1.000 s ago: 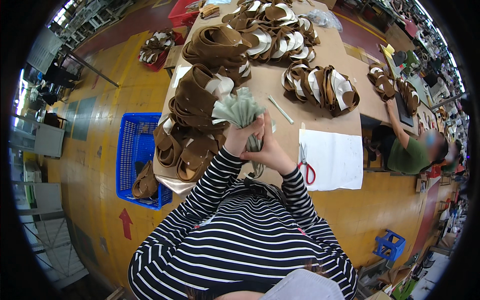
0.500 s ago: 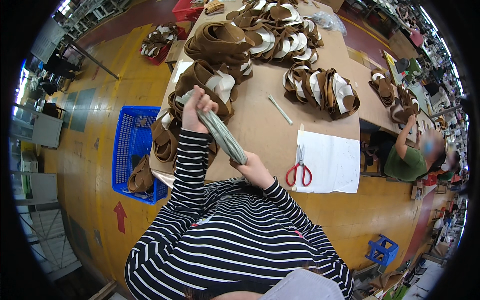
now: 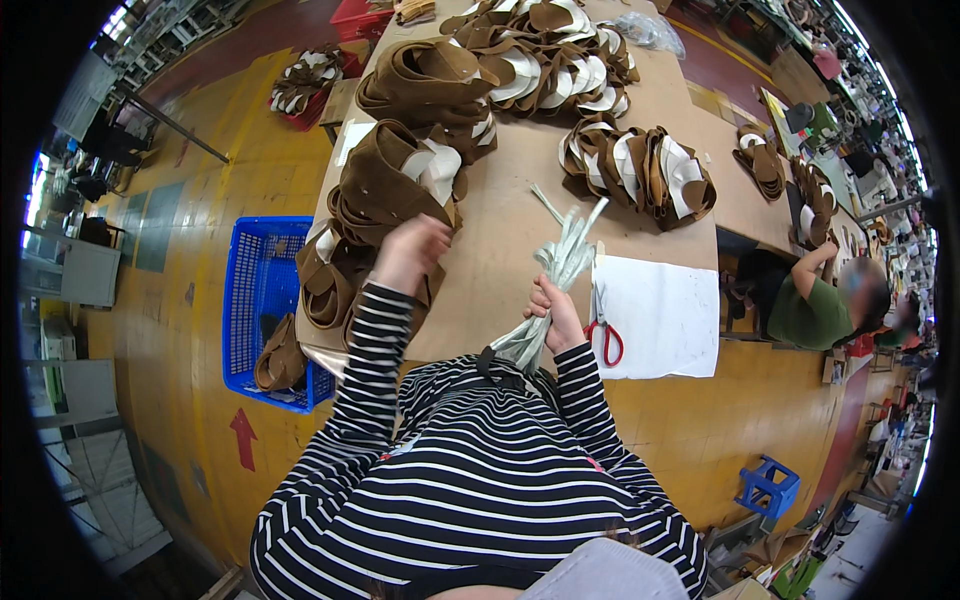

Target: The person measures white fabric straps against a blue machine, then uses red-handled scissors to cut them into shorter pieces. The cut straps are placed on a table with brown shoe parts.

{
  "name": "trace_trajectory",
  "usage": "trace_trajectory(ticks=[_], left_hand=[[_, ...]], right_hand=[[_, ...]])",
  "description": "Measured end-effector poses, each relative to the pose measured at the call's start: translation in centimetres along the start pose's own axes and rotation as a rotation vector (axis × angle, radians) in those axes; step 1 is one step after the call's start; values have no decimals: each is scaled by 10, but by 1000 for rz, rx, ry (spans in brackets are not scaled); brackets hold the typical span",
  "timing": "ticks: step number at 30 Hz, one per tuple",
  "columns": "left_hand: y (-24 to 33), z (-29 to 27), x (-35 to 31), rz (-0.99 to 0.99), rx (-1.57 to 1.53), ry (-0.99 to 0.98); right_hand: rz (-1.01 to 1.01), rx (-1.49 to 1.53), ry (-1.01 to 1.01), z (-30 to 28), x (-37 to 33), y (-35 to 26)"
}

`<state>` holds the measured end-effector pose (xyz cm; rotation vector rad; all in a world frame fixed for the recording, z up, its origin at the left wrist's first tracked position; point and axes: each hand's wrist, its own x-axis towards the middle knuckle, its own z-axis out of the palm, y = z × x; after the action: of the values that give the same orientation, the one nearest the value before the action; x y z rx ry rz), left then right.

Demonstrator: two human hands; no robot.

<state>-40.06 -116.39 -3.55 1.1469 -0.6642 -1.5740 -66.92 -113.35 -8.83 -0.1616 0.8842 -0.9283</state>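
Observation:
A bundle of pale grey-green strips (image 3: 568, 255) is gripped around its middle by my right hand (image 3: 556, 315), over the table's near edge. Its upper ends fan out over the table; the lower part hangs by my waist, beside a dark strap or clip. My left hand (image 3: 408, 256) is apart from the bundle, raised in front of the brown cut pieces (image 3: 388, 182) at the table's left side. Motion smears its fingers. Red-handled scissors (image 3: 611, 345) lie just right of my right hand, on a white sheet (image 3: 665, 318). A loose strip (image 3: 543, 200) is partly hidden behind the bundle.
Several stacks of brown and white pieces (image 3: 640, 172) stand along the brown-covered table (image 3: 505, 210). A blue basket (image 3: 240, 330) with brown pieces sits on the floor at left. At right, a person in green (image 3: 812, 310) works at another table. A blue stool (image 3: 768, 487) stands lower right.
My left hand has let go of the bundle. My right hand has moved right and tilted the bundle; its strips now spread apart, covering part of the loose strip and scissors.

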Motion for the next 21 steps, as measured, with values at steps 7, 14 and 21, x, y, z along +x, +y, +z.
trace_trajectory(ticks=[7,14,21], left_hand=[[-87,74,17,-470,189,-310],[-52,74,52,-474,-179,-219],[-79,58,101,-164,53,-101]], right_hand=[[46,-269,-93,37,2,15],[84,-480,-172,50,14,12],[-528,-1300,-72,19,45,29]])
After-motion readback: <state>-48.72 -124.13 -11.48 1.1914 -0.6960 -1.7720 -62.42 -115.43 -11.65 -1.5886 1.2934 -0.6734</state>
